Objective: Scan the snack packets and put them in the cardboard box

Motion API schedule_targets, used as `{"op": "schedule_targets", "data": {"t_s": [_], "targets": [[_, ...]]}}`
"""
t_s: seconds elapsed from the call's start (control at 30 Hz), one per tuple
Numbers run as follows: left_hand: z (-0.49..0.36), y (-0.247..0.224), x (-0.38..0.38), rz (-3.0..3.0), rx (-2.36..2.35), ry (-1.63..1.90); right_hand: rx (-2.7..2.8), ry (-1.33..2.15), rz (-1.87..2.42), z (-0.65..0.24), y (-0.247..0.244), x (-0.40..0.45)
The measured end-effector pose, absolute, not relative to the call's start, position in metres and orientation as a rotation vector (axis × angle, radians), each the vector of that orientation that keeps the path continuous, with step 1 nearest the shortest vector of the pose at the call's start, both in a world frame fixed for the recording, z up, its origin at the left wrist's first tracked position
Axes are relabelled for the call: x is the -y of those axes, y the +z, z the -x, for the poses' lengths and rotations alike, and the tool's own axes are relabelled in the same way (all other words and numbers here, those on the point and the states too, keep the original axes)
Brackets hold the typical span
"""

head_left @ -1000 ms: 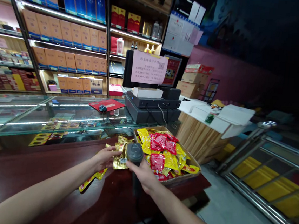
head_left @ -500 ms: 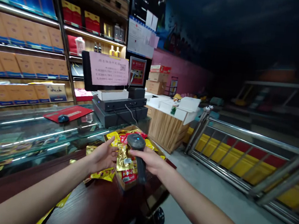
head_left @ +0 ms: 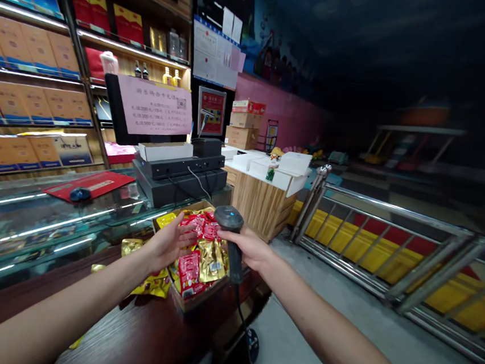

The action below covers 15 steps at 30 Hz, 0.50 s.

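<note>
My right hand (head_left: 253, 248) is closed around a dark barcode scanner (head_left: 233, 255), which stands head up with its cable hanging down. Below and behind the scanner sits a cardboard box (head_left: 189, 303) filled with shiny snack packets. A gold packet (head_left: 210, 260) lies in the box beside a red packet (head_left: 189, 273). My left hand (head_left: 168, 246) hovers over the box's left side with fingers stretched out and holds nothing that I can see. More yellow packets (head_left: 153, 285) lie on the dark table just left of the box, partly under my left forearm.
Left of the box runs a glass counter (head_left: 71, 217) bearing a red mat (head_left: 100, 184) and a mouse (head_left: 80, 194). Behind the box are a cash drawer (head_left: 182, 186) and a monitor with a pink notice (head_left: 153, 109). A metal railing (head_left: 383, 235) stands at the right.
The view has shifted, so shelves and monitor sit further left. The gold packet now rests in the box beside the red one, right of my left hand. The scanner stays in my right hand.
</note>
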State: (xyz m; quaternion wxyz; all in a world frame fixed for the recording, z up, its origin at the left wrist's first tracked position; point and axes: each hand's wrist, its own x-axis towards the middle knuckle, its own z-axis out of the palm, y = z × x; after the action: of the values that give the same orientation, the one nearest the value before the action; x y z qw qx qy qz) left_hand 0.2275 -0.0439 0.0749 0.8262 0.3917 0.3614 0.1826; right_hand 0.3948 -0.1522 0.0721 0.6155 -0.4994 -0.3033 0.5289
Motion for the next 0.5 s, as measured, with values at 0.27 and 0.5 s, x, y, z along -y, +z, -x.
{"op": "schedule_targets", "data": {"t_s": [0.27, 0.5], "targets": [[-0.154, 0.068, 0.024, -0.806, -0.814, 0.504, 0.787, 1.376, 1.114, -0.336, 0.065, 0.134], [-0.061, 0.035, 0.02, -0.693, -0.903, 0.609, 0.793, 1.623, 1.146, -0.249, 0.027, 0.105]]}}
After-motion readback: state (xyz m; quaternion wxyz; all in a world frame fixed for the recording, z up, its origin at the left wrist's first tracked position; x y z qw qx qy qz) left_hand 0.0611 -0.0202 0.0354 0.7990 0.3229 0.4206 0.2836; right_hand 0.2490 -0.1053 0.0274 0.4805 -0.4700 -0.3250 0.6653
